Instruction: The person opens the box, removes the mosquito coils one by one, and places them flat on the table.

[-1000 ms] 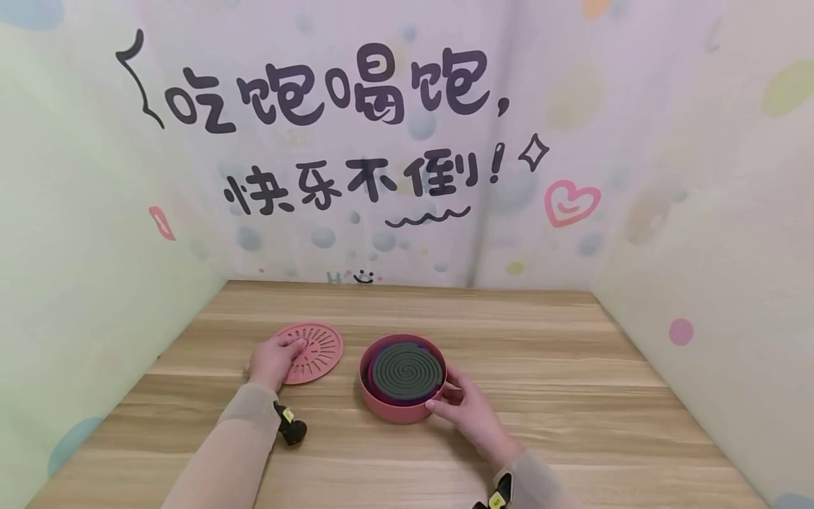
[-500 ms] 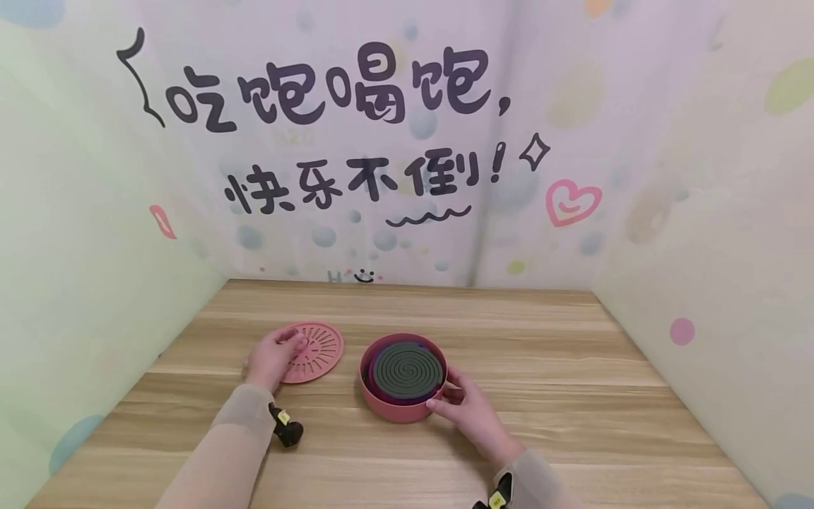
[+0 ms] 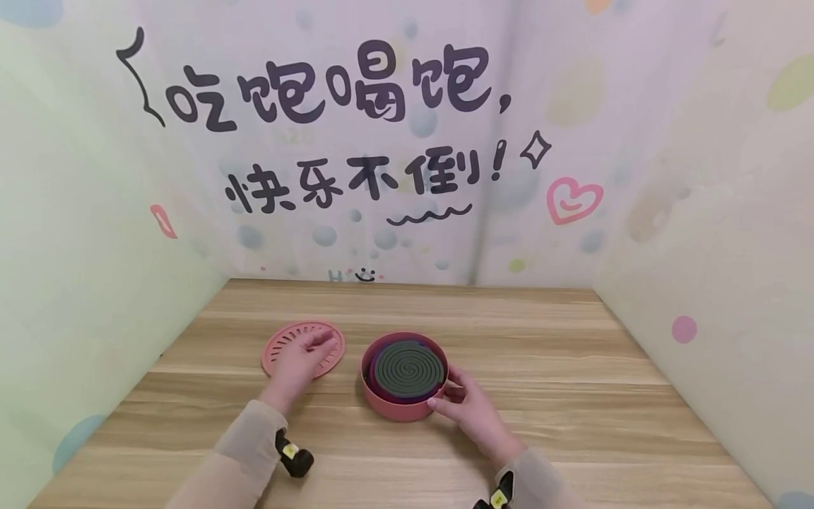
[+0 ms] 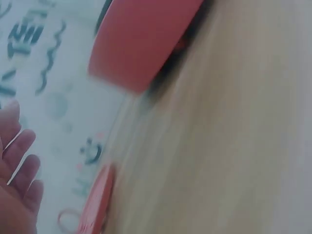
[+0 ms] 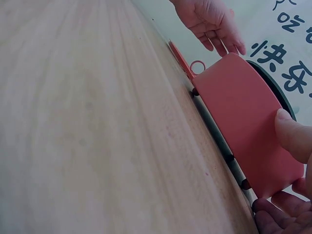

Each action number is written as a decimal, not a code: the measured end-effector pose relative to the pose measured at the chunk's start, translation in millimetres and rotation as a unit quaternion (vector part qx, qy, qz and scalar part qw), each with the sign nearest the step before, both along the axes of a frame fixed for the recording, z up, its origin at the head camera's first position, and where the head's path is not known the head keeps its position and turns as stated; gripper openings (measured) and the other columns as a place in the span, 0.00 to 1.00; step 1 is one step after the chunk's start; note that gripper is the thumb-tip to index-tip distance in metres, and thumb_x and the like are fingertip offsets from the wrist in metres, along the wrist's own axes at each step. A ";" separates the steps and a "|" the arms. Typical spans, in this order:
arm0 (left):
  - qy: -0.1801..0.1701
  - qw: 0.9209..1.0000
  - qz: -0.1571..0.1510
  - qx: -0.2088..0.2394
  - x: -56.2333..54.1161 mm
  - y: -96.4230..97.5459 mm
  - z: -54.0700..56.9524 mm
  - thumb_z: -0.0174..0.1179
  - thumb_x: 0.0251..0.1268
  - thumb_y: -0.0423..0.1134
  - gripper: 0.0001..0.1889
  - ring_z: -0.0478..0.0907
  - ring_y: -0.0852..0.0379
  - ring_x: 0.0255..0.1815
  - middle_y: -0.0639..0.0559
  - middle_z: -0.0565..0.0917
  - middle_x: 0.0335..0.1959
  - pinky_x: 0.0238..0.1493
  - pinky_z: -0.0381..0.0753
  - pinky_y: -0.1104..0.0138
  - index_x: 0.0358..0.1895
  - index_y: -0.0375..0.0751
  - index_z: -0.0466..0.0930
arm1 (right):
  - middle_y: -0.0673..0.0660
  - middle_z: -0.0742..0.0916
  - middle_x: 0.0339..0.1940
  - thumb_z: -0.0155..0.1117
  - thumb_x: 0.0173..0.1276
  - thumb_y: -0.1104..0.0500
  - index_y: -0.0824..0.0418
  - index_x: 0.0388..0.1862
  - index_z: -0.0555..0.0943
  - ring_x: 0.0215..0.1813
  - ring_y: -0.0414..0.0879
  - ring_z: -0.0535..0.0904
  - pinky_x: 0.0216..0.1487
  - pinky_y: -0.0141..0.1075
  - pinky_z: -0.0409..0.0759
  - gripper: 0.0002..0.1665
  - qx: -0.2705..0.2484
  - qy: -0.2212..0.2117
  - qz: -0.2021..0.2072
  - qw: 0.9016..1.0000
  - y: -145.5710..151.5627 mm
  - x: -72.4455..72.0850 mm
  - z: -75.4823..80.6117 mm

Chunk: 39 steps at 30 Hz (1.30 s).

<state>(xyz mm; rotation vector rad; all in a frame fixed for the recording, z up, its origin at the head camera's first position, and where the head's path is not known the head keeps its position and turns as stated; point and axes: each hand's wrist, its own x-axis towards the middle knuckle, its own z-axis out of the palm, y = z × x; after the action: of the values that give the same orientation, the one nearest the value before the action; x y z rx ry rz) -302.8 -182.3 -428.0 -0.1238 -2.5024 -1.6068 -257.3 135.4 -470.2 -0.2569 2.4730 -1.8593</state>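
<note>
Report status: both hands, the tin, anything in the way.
Right hand grips pink tin, dark green coil in it. Left hand open, empty, above slotted lid. In the way: left hand, partly covering lid.

- Much of the pink lid [image 3: 284, 337] is hidden beneath the left hand [image 3: 295, 364] and its fingers [image 3: 318, 337].
- Right of those, the left wrist view blurs and cuts off the pink case [image 3: 400, 413].
- Left of the right hand's [image 3: 473, 416] fingers, a green coil [image 3: 409, 369] mostly hides a purple layer [image 3: 375, 387].
</note>
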 end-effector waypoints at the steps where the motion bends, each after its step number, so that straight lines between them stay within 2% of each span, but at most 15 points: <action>1: -0.003 1.000 -0.014 0.001 2.4 4.7 -3.2 0.59 0.68 0.44 0.21 0.74 0.47 0.60 0.42 0.80 0.57 0.63 0.72 0.54 0.59 0.36 0.77 | 0.65 0.74 0.66 0.76 0.54 0.49 0.63 0.70 0.65 0.61 0.59 0.75 0.58 0.48 0.78 0.48 0.000 0.000 -0.001 1.000 0.1 -0.1 -0.3; 5: -0.021 0.998 -0.053 0.000 17.1 23.6 -11.3 0.61 0.66 0.48 0.25 0.74 0.48 0.59 0.46 0.79 0.58 0.62 0.72 0.52 0.62 0.40 0.75 | 0.66 0.74 0.65 0.76 0.55 0.50 0.63 0.71 0.65 0.61 0.59 0.75 0.58 0.48 0.78 0.49 -0.001 -0.001 -0.001 1.000 0.1 0.1 -0.2; 9: -0.028 0.995 -0.087 0.031 26.0 38.0 -19.1 0.64 0.64 0.46 0.28 0.73 0.43 0.61 0.44 0.76 0.61 0.62 0.72 0.50 0.65 0.41 0.72 | 0.65 0.73 0.66 0.76 0.55 0.50 0.63 0.71 0.64 0.61 0.58 0.74 0.58 0.48 0.78 0.49 -0.004 -0.007 -0.001 1.000 0.0 0.6 1.5; 15: -0.038 0.989 -0.129 0.068 27.2 46.5 -33.1 0.67 0.60 0.44 0.34 0.71 0.38 0.62 0.41 0.72 0.64 0.60 0.74 0.50 0.69 0.44 0.67 | 0.65 0.72 0.67 0.76 0.55 0.50 0.62 0.72 0.64 0.62 0.59 0.74 0.58 0.48 0.78 0.49 -0.007 -0.011 -0.001 1.000 -0.3 0.7 2.6; 20: -0.048 0.981 -0.156 0.103 25.4 46.6 -42.0 0.69 0.58 0.40 0.40 0.69 0.39 0.66 0.38 0.69 0.67 0.62 0.73 0.54 0.72 0.40 0.60 | 0.64 0.73 0.66 0.76 0.55 0.50 0.63 0.71 0.64 0.61 0.58 0.75 0.58 0.48 0.78 0.49 -0.003 -0.008 -0.004 1.000 -0.7 0.6 2.3; 23: -0.055 0.977 -0.167 0.121 24.0 45.8 -45.8 0.69 0.57 0.37 0.42 0.65 0.39 0.68 0.36 0.66 0.69 0.64 0.71 0.53 0.73 0.38 0.57 | 0.64 0.74 0.66 0.76 0.55 0.50 0.62 0.71 0.64 0.61 0.57 0.75 0.58 0.48 0.78 0.49 -0.001 -0.007 -0.007 1.000 -0.6 0.3 1.7; 26: -0.056 0.977 -0.170 0.119 24.5 45.1 -47.8 0.69 0.57 0.37 0.43 0.64 0.39 0.69 0.35 0.64 0.70 0.65 0.68 0.53 0.74 0.37 0.55 | 0.64 0.74 0.65 0.76 0.54 0.50 0.61 0.71 0.65 0.60 0.57 0.75 0.57 0.47 0.79 0.49 -0.004 -0.006 -0.008 1.000 -0.5 0.0 1.1; 32: -0.059 0.972 -0.187 0.125 25.9 45.4 -48.5 0.69 0.58 0.38 0.44 0.62 0.40 0.70 0.37 0.64 0.70 0.68 0.63 0.52 0.75 0.40 0.53 | 0.63 0.75 0.64 0.76 0.55 0.52 0.61 0.71 0.65 0.59 0.56 0.76 0.57 0.46 0.79 0.47 -0.012 -0.004 -0.005 1.000 0.9 -1.1 0.0; 39: -0.073 0.971 -0.185 0.136 24.4 44.2 -51.7 0.69 0.58 0.39 0.44 0.60 0.40 0.71 0.38 0.62 0.71 0.69 0.62 0.51 0.75 0.41 0.53 | 0.63 0.74 0.65 0.76 0.55 0.53 0.60 0.71 0.65 0.60 0.57 0.75 0.57 0.46 0.79 0.47 -0.024 -0.010 -0.002 1.000 1.4 -0.3 2.5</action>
<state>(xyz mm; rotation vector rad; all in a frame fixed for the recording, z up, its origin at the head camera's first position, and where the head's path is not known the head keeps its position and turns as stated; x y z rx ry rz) -278.5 -138.2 -479.7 -0.4780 -2.4377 -2.1583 -257.6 136.8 -467.7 -0.2342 2.4217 -1.9143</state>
